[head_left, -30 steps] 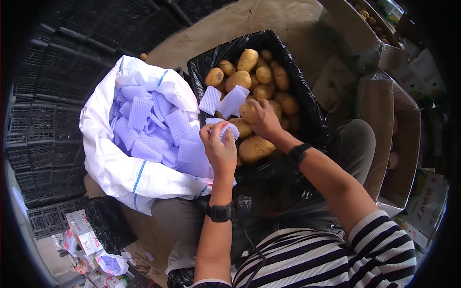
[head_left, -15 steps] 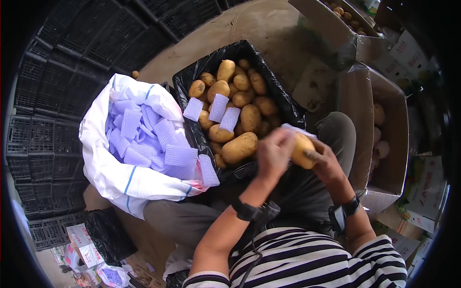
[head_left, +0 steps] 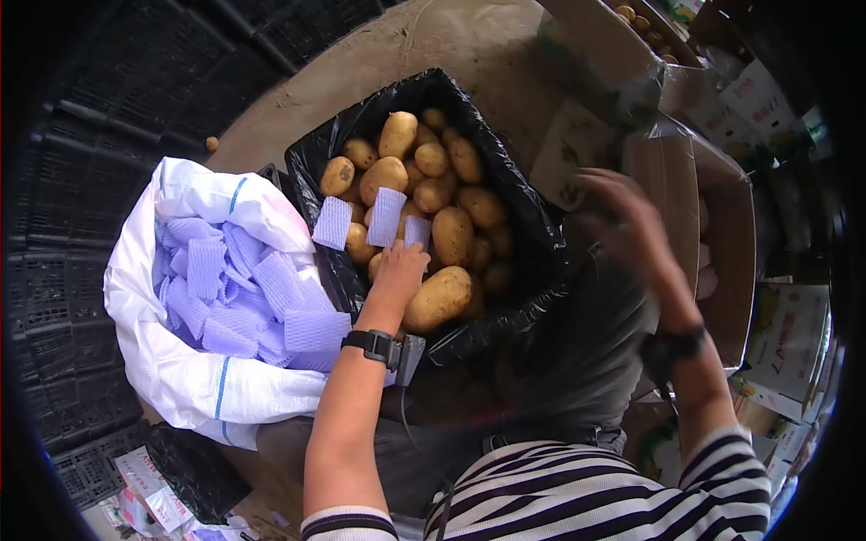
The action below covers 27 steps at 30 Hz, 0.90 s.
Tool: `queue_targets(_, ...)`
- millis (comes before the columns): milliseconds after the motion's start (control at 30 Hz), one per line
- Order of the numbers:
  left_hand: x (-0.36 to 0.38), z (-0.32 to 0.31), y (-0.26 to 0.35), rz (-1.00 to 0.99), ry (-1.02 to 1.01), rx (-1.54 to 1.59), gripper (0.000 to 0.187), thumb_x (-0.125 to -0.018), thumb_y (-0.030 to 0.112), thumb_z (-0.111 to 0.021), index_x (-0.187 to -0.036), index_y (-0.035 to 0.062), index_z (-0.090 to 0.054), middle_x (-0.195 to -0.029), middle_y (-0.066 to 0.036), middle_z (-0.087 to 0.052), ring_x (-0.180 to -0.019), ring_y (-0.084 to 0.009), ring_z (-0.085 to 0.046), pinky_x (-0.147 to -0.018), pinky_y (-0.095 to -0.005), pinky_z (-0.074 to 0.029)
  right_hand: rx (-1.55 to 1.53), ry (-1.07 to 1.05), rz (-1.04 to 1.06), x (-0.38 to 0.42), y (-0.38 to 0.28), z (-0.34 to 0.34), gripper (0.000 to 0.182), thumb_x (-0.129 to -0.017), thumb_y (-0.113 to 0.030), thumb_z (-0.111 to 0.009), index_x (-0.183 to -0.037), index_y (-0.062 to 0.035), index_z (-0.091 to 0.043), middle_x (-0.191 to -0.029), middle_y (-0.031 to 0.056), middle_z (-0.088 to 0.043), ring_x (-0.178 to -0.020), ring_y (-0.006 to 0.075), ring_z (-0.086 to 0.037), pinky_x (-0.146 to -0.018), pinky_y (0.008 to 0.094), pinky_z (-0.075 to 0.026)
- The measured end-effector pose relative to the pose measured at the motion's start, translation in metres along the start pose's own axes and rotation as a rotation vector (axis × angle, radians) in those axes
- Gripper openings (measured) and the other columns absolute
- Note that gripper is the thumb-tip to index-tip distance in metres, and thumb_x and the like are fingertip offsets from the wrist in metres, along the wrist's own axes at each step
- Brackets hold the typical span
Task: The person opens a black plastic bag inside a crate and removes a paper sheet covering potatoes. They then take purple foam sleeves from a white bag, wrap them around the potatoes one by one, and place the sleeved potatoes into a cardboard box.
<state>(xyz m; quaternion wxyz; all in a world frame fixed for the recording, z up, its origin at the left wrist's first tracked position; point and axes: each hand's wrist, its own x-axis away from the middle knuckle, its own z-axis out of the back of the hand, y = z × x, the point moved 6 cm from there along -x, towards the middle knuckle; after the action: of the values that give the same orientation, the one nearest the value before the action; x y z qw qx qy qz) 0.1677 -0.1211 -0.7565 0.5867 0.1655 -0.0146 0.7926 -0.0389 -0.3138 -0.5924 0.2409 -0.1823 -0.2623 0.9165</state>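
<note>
Touching a foam sleeve (head_left: 416, 231) — left hand (head_left: 401, 270), grip unclear; right hand (head_left: 624, 219) — spread, blurred.

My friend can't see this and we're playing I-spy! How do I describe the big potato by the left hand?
Find the white sack, then the black-lined box to its right. Near the box's lower edge in the picture, look just right of the left hand. The big potato there looks longer and fatter than its neighbours.

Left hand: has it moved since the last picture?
Yes, the left hand went left: it was right of the big front potato, now at its upper left.
</note>
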Motion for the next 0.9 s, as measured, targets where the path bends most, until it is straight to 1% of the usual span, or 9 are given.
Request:
queue_targets(67, 0.001, -0.001, -0.004, 0.0, 0.087, 0.055, 0.025, -0.07, 0.006, -0.056, -0.093, 0.0109, -0.065, -0.109, -0.005, -0.055, -0.098, -0.0278, -0.05, -0.082, -0.0391, -0.045, -0.086, -0.158, 0.31, -0.053, -0.027, -0.097, 0.056, -0.069, -0.014, -0.067, -0.121, -0.0066, -0.047, -0.118, 0.0161, -0.049, -0.105, 0.0343, -0.05, -0.089, 0.0398, -0.042)
queue_targets(267, 0.043, 0.039, -0.012, 0.235, 0.388, 0.512, 0.023, -0.067, 0.0, -0.052, -0.087, 0.0042, -0.064, -0.09, -0.013, -0.058, -0.09, -0.0301, -0.054, -0.081, -0.0391, -0.044, 0.25, -0.533, -0.083, -0.109, -0.013, -0.284, 0.061, -0.063, -0.018, -0.067, -0.121, -0.0122, -0.048, -0.12, 0.0177, -0.043, -0.099, 0.0375, -0.052, -0.084, 0.042, -0.046)
queue_targets(367, 0.068, 0.051, -0.02, 0.421, 0.575, 0.582, 0.023, -0.067, 0.001, -0.057, -0.088, 0.0063, -0.064, -0.09, -0.014, -0.054, -0.089, -0.0311, -0.053, -0.08, -0.0387, -0.043, -0.019, -0.464, 0.002, -0.106, -0.007, -0.267, 0.06, -0.062, -0.015, -0.068, -0.119, -0.0133, -0.049, -0.118, 0.0225, -0.044, -0.096, 0.0376, -0.054, -0.082, 0.0433, -0.047)
queue_targets(400, 0.077, 0.063, -0.02, 0.47, 0.641, 0.639, 0.023, -0.068, 0.0, -0.059, -0.09, 0.0057, -0.064, -0.091, -0.012, -0.051, -0.087, -0.0308, -0.052, -0.078, -0.0373, -0.043, -0.208, -0.141, 0.254, -0.102, -0.014, -0.225, 0.057, -0.068, -0.013, -0.068, -0.121, -0.0102, -0.046, -0.116, 0.0217, -0.047, -0.093, 0.0323, -0.058, -0.079, 0.0406, -0.05)
queue_targets(467, 0.076, 0.078, -0.009, 0.49, 0.733, 0.624, 0.023, -0.069, 0.001, -0.059, -0.091, 0.0056, -0.064, -0.091, -0.011, -0.051, -0.086, -0.0304, -0.052, -0.077, -0.0368, -0.043, -1.226, -0.346, -0.36, -0.073, -0.028, -0.182, 0.054, -0.076, -0.011, -0.065, -0.123, -0.0045, -0.04, -0.114, 0.0156, -0.051, -0.095, 0.0251, -0.058, -0.078, 0.0346, -0.051)
queue_targets(667, 0.053, 0.109, 0.072, 0.42, 0.992, 0.35, 0.021, -0.066, 0.01, -0.067, -0.087, 0.0107, -0.064, -0.09, -0.008, -0.052, -0.085, -0.0291, -0.05, -0.076, -0.0387, -0.038, -1.969, -0.27, -0.531, 0.043, -0.065, -0.104, 0.051, -0.086, -0.031, -0.054, -0.125, -0.0027, -0.04, -0.121, 0.0102, -0.049, -0.114, 0.0221, -0.046, -0.097, 0.0396, -0.037)
queue_targets(733, 0.036, 0.098, 0.114, 0.121, 0.899, 0.58, 0.016, -0.068, 0.001, -0.061, -0.083, 0.0067, -0.062, -0.082, -0.011, -0.055, -0.082, -0.0314, -0.051, -0.071, -0.0379, -0.041, -2.043, -0.183, -0.54, 0.071, -0.063, -0.099, 0.05, -0.086, -0.032, -0.053, -0.125, -0.0026, -0.04, -0.122, 0.0095, -0.049, -0.117, 0.0224, -0.043, -0.099, 0.0403, -0.035)
queue_targets(833, 0.021, 0.057, 0.145, 0.224, 0.552, 1.471, 0.011, -0.076, 0.01, -0.061, -0.083, 0.0017, -0.06, -0.074, -0.005, -0.058, -0.064, -0.0178, -0.056, -0.058, -0.032, -0.045, -2.211, -0.129, -0.55, 0.092, -0.053, -0.091, 0.051, -0.084, -0.034, -0.054, -0.124, -0.0044, -0.042, -0.124, 0.0102, -0.048, -0.116, 0.0245, -0.045, -0.099, 0.0411, -0.033)
queue_targets(900, 0.025, 0.042, 0.145, 0.551, 0.314, 1.969, 0.021, -0.081, 0.018, -0.062, -0.087, -0.0021, -0.061, -0.074, -0.004, -0.06, -0.067, -0.0114, -0.055, -0.062, -0.0269, -0.045, -1.912, 0.027, -0.514, 0.104, -0.024, -0.08, 0.046, -0.085, -0.028, -0.054, -0.122, -0.0011, -0.044, -0.122, 0.0092, -0.049, -0.116, 0.0216, -0.044, -0.095, 0.038, -0.036)
